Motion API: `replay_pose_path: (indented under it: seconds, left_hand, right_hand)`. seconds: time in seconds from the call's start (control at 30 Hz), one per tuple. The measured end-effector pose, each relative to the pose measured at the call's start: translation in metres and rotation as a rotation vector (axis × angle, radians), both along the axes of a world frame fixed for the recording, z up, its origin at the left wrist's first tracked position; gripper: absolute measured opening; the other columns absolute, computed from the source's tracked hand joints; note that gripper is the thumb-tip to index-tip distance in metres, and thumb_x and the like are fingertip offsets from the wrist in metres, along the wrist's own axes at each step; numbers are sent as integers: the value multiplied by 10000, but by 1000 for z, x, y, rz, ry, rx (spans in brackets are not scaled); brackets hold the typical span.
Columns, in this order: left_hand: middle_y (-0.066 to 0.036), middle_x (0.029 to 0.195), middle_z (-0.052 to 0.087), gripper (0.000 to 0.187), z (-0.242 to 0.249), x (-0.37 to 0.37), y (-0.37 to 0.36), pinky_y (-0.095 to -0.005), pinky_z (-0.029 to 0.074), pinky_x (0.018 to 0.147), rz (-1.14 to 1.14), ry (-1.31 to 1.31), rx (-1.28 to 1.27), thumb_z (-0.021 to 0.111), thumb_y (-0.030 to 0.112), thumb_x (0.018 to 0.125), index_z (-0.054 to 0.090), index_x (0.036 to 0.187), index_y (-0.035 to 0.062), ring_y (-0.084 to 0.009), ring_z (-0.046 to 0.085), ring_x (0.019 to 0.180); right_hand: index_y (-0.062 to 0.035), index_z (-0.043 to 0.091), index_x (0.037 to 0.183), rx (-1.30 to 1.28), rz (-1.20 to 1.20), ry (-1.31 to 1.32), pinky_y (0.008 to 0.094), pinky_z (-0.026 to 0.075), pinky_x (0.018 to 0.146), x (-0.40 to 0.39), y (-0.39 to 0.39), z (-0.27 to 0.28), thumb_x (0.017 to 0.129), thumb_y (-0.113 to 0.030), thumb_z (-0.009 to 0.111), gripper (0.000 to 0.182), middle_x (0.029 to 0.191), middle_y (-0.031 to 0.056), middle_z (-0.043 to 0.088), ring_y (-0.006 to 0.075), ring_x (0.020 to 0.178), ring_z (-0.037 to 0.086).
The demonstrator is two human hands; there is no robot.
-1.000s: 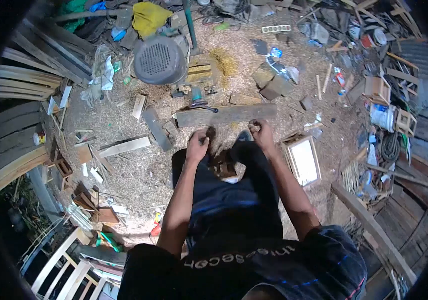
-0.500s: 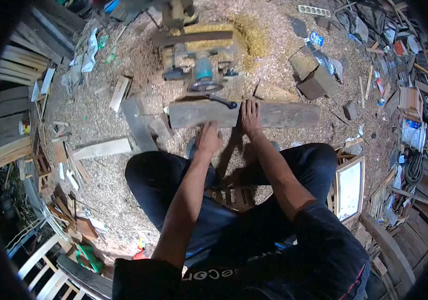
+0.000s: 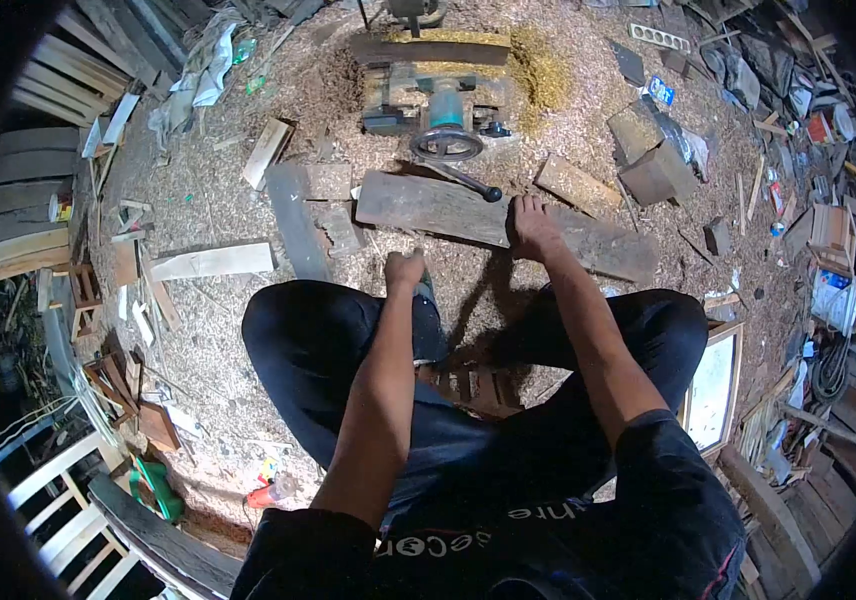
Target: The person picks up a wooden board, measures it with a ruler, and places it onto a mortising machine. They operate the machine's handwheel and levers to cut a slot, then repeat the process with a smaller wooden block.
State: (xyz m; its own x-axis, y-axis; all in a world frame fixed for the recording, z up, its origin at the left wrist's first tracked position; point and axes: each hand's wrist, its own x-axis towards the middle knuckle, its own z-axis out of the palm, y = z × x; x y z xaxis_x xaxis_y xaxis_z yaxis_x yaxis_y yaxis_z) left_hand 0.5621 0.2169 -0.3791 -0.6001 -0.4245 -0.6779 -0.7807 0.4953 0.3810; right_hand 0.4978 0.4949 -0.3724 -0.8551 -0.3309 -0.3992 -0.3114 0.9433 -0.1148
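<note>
A long, weathered wooden plank (image 3: 438, 208) lies across the shavings in front of my knees, its right end angled nearer to me. My right hand (image 3: 536, 228) grips it right of the middle, fingers bent over the far edge. My left hand (image 3: 405, 269) is closed just short of the plank's near edge, close to my left foot; whatever it may hold is hidden. Beyond the plank, a black lever with a ball knob (image 3: 489, 193) reaches toward the right hand. It is near a machine's handwheel (image 3: 446, 144) and teal housing (image 3: 445, 108).
Offcuts lie left of the plank, including a dark board (image 3: 298, 222) and a pale board (image 3: 213, 262). A wood block (image 3: 578, 186) and a cardboard box (image 3: 656, 175) sit to the right. A framed panel (image 3: 713, 390) stands beside my right knee.
The plank has turned, its right end swinging toward me. My left hand has drawn back from its near edge and closed. My right hand stays on the plank. The view has shifted.
</note>
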Motion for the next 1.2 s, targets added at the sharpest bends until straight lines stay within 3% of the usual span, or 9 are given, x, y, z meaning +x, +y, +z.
replay_pose_path:
  seconds: [0.1,0.23,0.3,0.5,0.6,0.7,0.9,1.0,1.2]
  left_hand:
    - [-340,1189,570,681,-58,10,-34,-435,439,971,288,76,111,656,435,808,563,1134,-155,-443,559,1128]
    - [-330,1245,542,697,32,7,-18,-441,422,985,563,111,116,563,481,857,560,1157,-148,-415,543,1162]
    - [-277,1304,525,726,-47,11,-53,-435,406,996,844,170,181,516,530,876,541,1219,-110,-403,521,1192]
    - [-135,1507,333,892,-17,0,-67,-493,259,1134,1556,590,610,277,738,879,304,1475,76,-301,305,1391]
    - [-103,1540,265,920,123,11,-36,-518,223,1145,1379,891,1281,269,789,847,251,1499,140,-298,229,1420]
    - [-110,1530,269,925,176,3,-38,-513,235,1143,1096,1181,1561,308,800,833,272,1484,144,-323,237,1411]
    - [-121,1431,402,913,268,-36,-53,-452,313,1119,436,1309,1442,539,711,807,325,1437,87,-297,380,1329]
    - [-121,1254,545,750,325,-63,-57,-424,419,1018,123,1450,1439,651,514,823,418,1363,49,-278,528,1173]
    - [-141,1182,526,843,412,-51,-4,-382,459,917,228,1750,955,789,273,716,333,1378,19,-250,554,1067]
  right_hand:
    - [79,345,1299,-30,-12,-20,468,370,1031,8,0,-2,578,-304,850,961,1281,244,459,369,1223,446]
    - [92,340,1281,-70,-15,-253,478,346,1067,30,-9,26,524,-356,871,1028,1294,273,444,409,1253,418]
    - [81,280,1339,-60,10,-276,489,360,1055,31,-15,21,495,-357,872,1120,1317,270,422,421,1265,400]
    - [78,311,1335,-175,146,-270,482,307,1100,24,-11,60,498,-341,902,1107,1370,307,370,427,1314,354]
    - [124,284,1336,-247,217,-299,458,295,1112,9,-11,105,516,-373,890,1135,1359,342,368,454,1316,333]
    - [113,201,1410,-292,283,-266,415,280,1127,-8,-7,147,528,-356,877,1206,1384,352,342,432,1321,334]
    - [120,288,1393,-506,258,-450,380,336,1092,-8,-22,294,558,-312,845,1092,1298,318,474,362,1239,459]
    - [113,287,1405,-585,297,-352,376,328,1101,1,-30,334,553,-294,834,1091,1365,297,442,346,1281,431]
    - [41,323,1426,-740,268,-92,401,341,1109,17,-21,344,725,-305,806,918,1430,220,419,331,1285,450]
